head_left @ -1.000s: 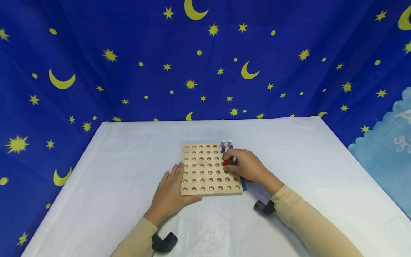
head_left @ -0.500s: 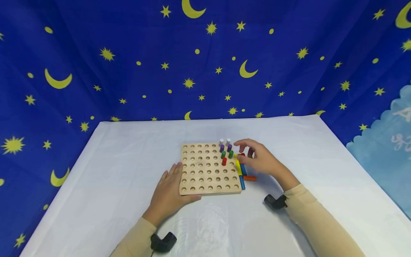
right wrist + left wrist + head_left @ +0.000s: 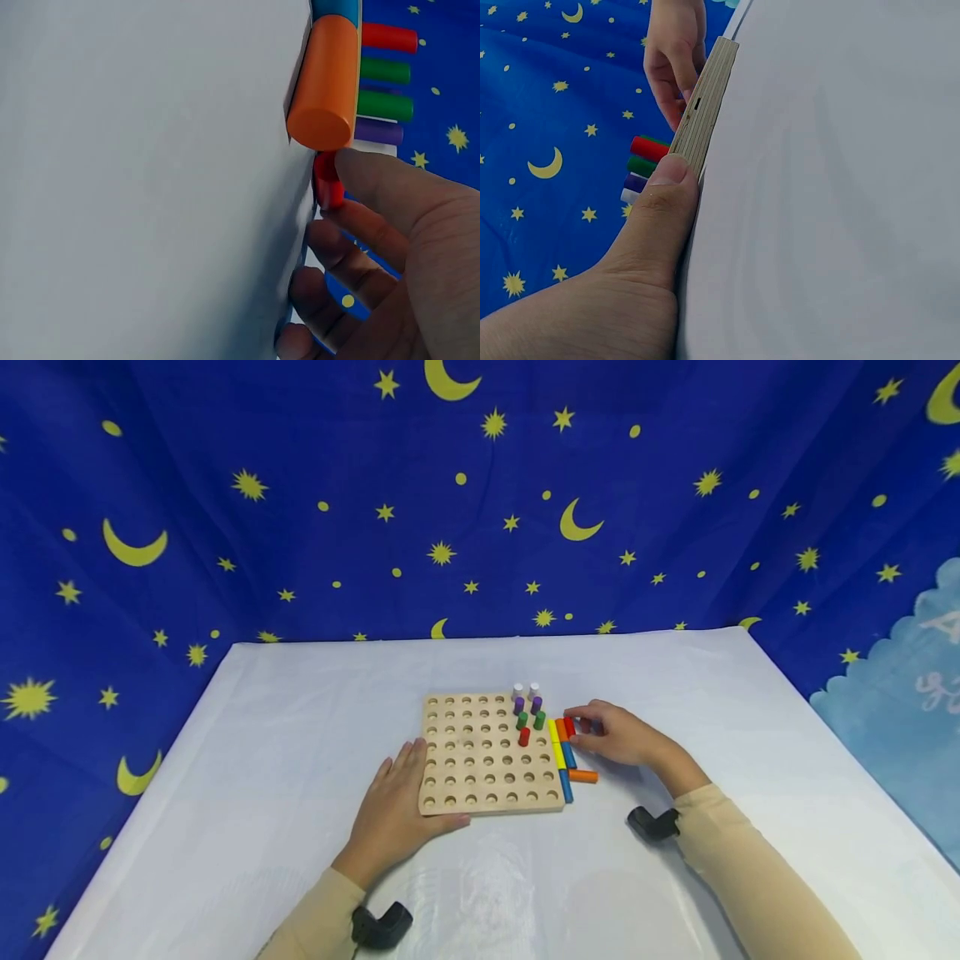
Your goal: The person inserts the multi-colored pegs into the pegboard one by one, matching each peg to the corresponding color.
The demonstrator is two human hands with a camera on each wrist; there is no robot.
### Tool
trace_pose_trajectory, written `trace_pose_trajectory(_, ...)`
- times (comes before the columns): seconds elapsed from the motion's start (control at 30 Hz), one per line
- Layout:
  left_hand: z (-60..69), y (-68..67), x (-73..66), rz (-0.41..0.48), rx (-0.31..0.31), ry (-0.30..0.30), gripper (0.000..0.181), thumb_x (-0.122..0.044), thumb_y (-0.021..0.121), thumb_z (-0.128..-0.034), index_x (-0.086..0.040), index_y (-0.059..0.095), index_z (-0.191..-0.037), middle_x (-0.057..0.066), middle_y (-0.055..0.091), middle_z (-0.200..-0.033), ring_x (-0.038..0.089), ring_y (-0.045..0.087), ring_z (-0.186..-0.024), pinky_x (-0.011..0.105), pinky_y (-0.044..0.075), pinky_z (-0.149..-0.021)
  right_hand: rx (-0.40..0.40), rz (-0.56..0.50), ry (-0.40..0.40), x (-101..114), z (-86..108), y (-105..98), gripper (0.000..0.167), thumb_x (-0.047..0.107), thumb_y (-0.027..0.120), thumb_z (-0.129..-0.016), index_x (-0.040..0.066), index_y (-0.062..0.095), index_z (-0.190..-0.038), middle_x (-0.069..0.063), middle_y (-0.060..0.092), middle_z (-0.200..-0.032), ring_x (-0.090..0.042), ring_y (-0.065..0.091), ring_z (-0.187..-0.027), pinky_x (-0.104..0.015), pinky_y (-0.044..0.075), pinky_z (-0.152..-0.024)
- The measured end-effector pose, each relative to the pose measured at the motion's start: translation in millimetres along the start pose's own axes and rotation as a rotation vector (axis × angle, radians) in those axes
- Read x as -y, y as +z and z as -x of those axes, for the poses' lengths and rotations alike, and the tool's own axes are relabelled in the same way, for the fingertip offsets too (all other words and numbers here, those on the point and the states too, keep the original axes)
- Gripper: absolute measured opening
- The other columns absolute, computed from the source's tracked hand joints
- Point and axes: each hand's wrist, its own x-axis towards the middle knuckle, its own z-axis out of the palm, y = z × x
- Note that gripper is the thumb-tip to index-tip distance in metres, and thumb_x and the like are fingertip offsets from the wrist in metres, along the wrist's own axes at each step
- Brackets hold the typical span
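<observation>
My left hand (image 3: 393, 802) rests against the left side of the wooden peg board (image 3: 495, 810); its thumb lies along the front edge, as the left wrist view (image 3: 649, 225) shows. At the board's right, my right hand (image 3: 622, 735) pinches a red peg (image 3: 328, 180) lying on the table, thumb and index finger at its ends. Upright in the board stand two white pegs, two purple pegs, two green pegs (image 3: 539, 720) and one red peg (image 3: 523, 737). The other holes in sight have no pegs.
Along the board's right edge lie yellow pegs (image 3: 555, 732), blue pegs (image 3: 566, 786) and an orange peg (image 3: 562, 730). Another orange peg (image 3: 583, 776) points outward to the right. A white cloth (image 3: 337, 693) covers the table; a blue starry curtain (image 3: 300, 552) hangs behind.
My right hand let go of the red peg standing in the board, moved right, and came down to the red peg on the table. My left hand stayed in place.
</observation>
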Motion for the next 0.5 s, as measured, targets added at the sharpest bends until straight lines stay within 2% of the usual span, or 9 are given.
trace_pose_trajectory(0.1,-0.2,0.4,-0.1,0.002,-0.001,0.001,0.133,-0.08,0.069,-0.067,-0.001,0.013,-0.158,0.014,0.018,-0.166,0.031,0.017,-0.154,0.052,0.013,-0.127,-0.015,0.004,-0.001,0.6,-0.1,0.8,0.044,0.025,0.07,-0.093,0.01,0.061,-0.133,-0.004,0.058,-0.101,-0.02,0.051,-0.091,-0.032,0.047,-0.08)
trace_pose_trajectory(0.23,-0.4,0.8,-0.2,0.005,0.002,0.0,0.133,-0.08,0.07,-0.0669,-0.002,0.013,-0.158,0.014,0.018,-0.166,0.031,0.016,-0.154,0.052,0.012,-0.127,-0.05,-0.01,0.041,-0.3,0.7,2.1,0.044,0.028,0.074,-0.089,0.011,0.062,-0.129,-0.004,0.063,-0.108,-0.02,0.054,-0.092,-0.031,0.05,-0.083)
trace_pose_trajectory(0.43,-0.6,0.5,-0.5,0.005,-0.003,0.001,0.133,-0.079,0.07,-0.067,-0.002,0.013,-0.158,0.014,0.018,-0.166,0.031,0.017,-0.154,0.052,0.013,-0.127,-0.153,-0.13,0.132,1.3,2.2,2.5,0.043,0.023,0.081,-0.082,0.013,0.064,-0.121,-0.006,0.068,-0.101,-0.021,0.057,-0.083,-0.027,0.051,-0.075)
trace_pose_trajectory(0.5,-0.6,0.0,-0.6,0.005,-0.001,0.001,0.133,-0.079,0.07,-0.0672,-0.002,0.013,-0.158,0.014,0.018,-0.166,0.031,0.017,-0.154,0.052,0.013,-0.127,-0.178,-0.18,0.135,2.5,3.4,2.7,0.044,0.021,0.08,-0.083,0.012,0.063,-0.122,-0.007,0.068,-0.102,-0.021,0.058,-0.081,-0.026,0.052,-0.072)
